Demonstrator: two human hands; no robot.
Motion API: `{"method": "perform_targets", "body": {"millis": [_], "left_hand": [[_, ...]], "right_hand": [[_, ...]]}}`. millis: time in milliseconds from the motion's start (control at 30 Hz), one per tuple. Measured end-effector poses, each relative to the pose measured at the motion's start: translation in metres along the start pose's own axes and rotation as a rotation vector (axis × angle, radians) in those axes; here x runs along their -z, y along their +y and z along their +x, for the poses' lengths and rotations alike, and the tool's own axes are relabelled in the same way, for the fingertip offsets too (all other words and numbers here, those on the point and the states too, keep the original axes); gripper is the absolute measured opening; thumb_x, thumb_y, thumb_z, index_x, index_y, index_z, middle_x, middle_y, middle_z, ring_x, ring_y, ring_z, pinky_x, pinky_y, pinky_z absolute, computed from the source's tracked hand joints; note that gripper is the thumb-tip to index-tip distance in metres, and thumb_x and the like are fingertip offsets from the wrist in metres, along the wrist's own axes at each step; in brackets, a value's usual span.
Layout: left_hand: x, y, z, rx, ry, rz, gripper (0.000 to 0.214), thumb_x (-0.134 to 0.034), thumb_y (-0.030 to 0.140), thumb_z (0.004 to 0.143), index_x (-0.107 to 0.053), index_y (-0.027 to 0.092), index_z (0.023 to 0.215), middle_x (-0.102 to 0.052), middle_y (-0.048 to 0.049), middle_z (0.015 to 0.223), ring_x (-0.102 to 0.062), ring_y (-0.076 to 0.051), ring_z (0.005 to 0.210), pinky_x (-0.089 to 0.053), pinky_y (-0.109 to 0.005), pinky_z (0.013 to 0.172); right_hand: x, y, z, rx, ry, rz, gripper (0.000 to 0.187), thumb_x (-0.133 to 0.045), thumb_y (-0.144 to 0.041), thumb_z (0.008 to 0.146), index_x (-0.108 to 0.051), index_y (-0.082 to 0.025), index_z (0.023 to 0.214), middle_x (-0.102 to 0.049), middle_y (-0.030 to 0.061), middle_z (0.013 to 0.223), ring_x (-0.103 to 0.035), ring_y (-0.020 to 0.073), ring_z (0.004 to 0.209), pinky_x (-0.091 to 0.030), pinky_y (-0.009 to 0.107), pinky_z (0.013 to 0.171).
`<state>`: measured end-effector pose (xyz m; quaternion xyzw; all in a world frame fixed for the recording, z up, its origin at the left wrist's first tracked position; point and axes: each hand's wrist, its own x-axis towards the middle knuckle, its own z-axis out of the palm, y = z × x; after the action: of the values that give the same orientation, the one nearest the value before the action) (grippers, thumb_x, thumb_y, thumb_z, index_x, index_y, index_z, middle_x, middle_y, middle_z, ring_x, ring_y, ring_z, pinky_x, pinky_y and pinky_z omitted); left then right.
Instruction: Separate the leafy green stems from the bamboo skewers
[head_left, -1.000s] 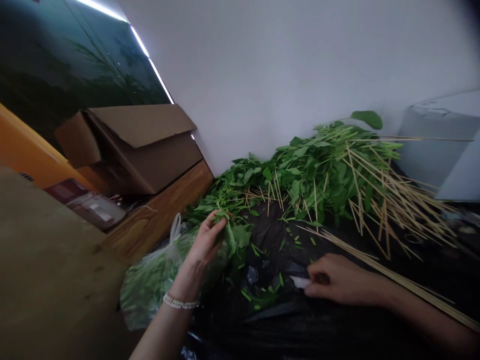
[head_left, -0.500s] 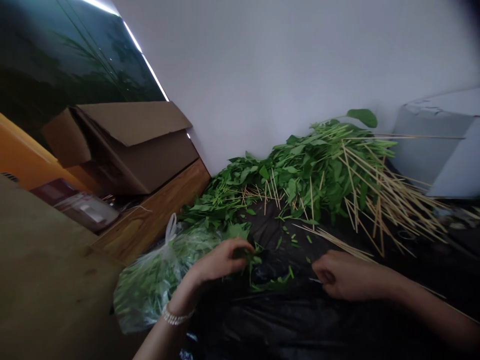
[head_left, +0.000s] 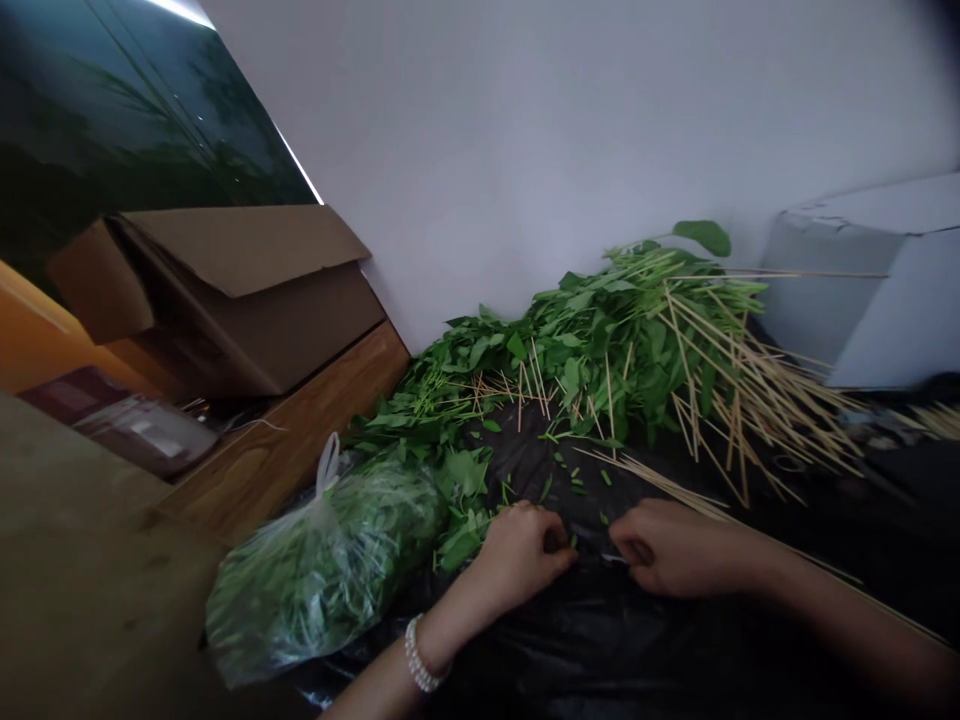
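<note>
My left hand [head_left: 525, 550], with a white beaded bracelet at the wrist, is pinched closed over the black plastic sheet [head_left: 600, 640]. A small green bit of stem [head_left: 574, 543] shows at its fingertips. Just to the right, my right hand [head_left: 664, 545] is curled closed, its knuckles facing the left fingertips across a small gap. From under its fingers pokes a thin, pale tip [head_left: 613, 558]; the rest is hidden in the fist. Cut stem pieces [head_left: 577, 480] are scattered on the sheet beyond the hands. Left of my left hand lie loose green leaves [head_left: 465, 475].
A tied clear bag of greens [head_left: 322, 570] sits at the left. Leafy stems [head_left: 585, 330] are heaped along the wall, with many thin sticks [head_left: 772, 390] at their right. A cardboard box [head_left: 255, 300] stands at back left, a white box [head_left: 840, 290] at back right.
My left hand has moved right, from the loose leaves to close beside my right hand, a green bit at its fingertips. The right hand stays closed. The view has shifted slightly.
</note>
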<state>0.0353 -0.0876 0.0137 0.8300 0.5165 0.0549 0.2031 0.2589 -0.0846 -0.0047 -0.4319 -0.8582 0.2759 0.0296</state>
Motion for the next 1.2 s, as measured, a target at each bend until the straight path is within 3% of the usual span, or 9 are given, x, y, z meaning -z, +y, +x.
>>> {"method": "perform_targets", "body": {"millis": [233,433,533,633,800,933,1000,1067,1200], "left_hand": [[0.033,-0.018,0.001,0.04,-0.083,-0.615,0.025,-0.065,0.037,0.077,-0.07,0.013,0.08,-0.065,-0.0013,0.07,-0.055,-0.013,0.067,-0.04,-0.023,0.065],[0.041,-0.016,0.002,0.052,-0.078,-0.8,0.028,-0.071,0.042,0.072,-0.069,0.014,0.075,-0.065,-0.0016,0.069,-0.056,-0.012,0.067,-0.04,-0.023,0.066],[0.041,-0.018,0.004,0.081,-0.033,-0.921,0.028,-0.074,0.042,0.07,-0.069,0.015,0.077,-0.066,-0.0014,0.071,-0.056,-0.011,0.066,-0.04,-0.022,0.066],[0.044,-0.02,0.013,0.107,0.092,-1.029,0.029,-0.076,0.041,0.069,-0.068,0.015,0.078,-0.066,-0.0013,0.072,-0.055,-0.01,0.066,-0.04,-0.021,0.064],[0.046,-0.024,0.052,0.159,0.214,-1.078,0.033,-0.078,0.04,0.065,-0.069,0.013,0.081,-0.068,-0.0035,0.073,-0.055,-0.01,0.063,-0.037,-0.021,0.059],[0.047,-0.024,0.073,0.174,0.214,-1.098,0.052,-0.078,0.036,0.067,-0.065,0.013,0.111,-0.073,-0.0098,0.093,-0.062,-0.014,0.076,-0.041,-0.023,0.064],[0.052,-0.029,0.069,0.148,0.229,-1.049,0.056,-0.076,0.036,0.069,-0.06,0.014,0.119,-0.072,-0.0113,0.103,-0.064,-0.016,0.084,-0.043,-0.024,0.068],[0.062,-0.042,0.057,0.12,0.239,-0.963,0.049,-0.072,0.039,0.072,-0.064,0.014,0.114,-0.07,-0.0118,0.108,-0.064,-0.018,0.091,-0.045,-0.025,0.072],[0.084,-0.089,0.024,0.156,0.382,-0.743,0.041,-0.064,0.041,0.076,-0.067,0.013,0.107,-0.07,-0.012,0.107,-0.065,-0.023,0.095,-0.048,-0.03,0.077]], "right_hand": [[0.001,-0.002,-0.001,0.016,-0.013,0.005,0.005,-0.053,-0.016,0.061,-0.052,-0.02,0.063,-0.051,-0.0038,0.059,-0.037,0.0089,0.054,-0.021,0.024,0.051],[0.002,-0.002,-0.001,0.029,0.01,0.015,0.004,-0.053,-0.016,0.06,-0.051,-0.02,0.062,-0.05,-0.0036,0.058,-0.037,0.0091,0.053,-0.021,0.024,0.052],[0.001,-0.002,-0.001,0.03,0.021,0.009,0.005,-0.054,-0.016,0.06,-0.051,-0.02,0.061,-0.05,-0.0036,0.058,-0.036,0.0093,0.054,-0.021,0.024,0.052],[0.001,-0.002,-0.001,0.029,0.014,0.015,0.005,-0.053,-0.016,0.061,-0.05,-0.02,0.061,-0.049,-0.0039,0.058,-0.037,0.0092,0.054,-0.021,0.024,0.051],[0.003,-0.005,-0.002,0.018,0.011,0.008,0.006,-0.053,-0.016,0.06,-0.049,-0.02,0.061,-0.048,-0.0042,0.057,-0.037,0.0094,0.053,-0.021,0.024,0.051],[0.004,-0.007,-0.002,0.014,0.02,0.001,0.005,-0.053,-0.016,0.06,-0.051,-0.02,0.062,-0.049,-0.0035,0.058,-0.038,0.0097,0.054,-0.021,0.024,0.051],[0.005,-0.008,-0.003,0.004,0.006,0.005,0.005,-0.053,-0.016,0.06,-0.05,-0.02,0.061,-0.049,-0.0031,0.059,-0.038,0.0097,0.054,-0.021,0.024,0.052],[0.005,-0.008,-0.003,-0.013,-0.01,0.012,0.006,-0.053,-0.015,0.059,-0.05,-0.019,0.061,-0.048,-0.0031,0.058,-0.037,0.0095,0.054,-0.021,0.024,0.052],[0.0,-0.005,-0.003,-0.017,0.008,0.025,0.006,-0.053,-0.015,0.061,-0.049,-0.02,0.062,-0.047,-0.0035,0.058,-0.035,0.0096,0.055,-0.02,0.025,0.052]]}}
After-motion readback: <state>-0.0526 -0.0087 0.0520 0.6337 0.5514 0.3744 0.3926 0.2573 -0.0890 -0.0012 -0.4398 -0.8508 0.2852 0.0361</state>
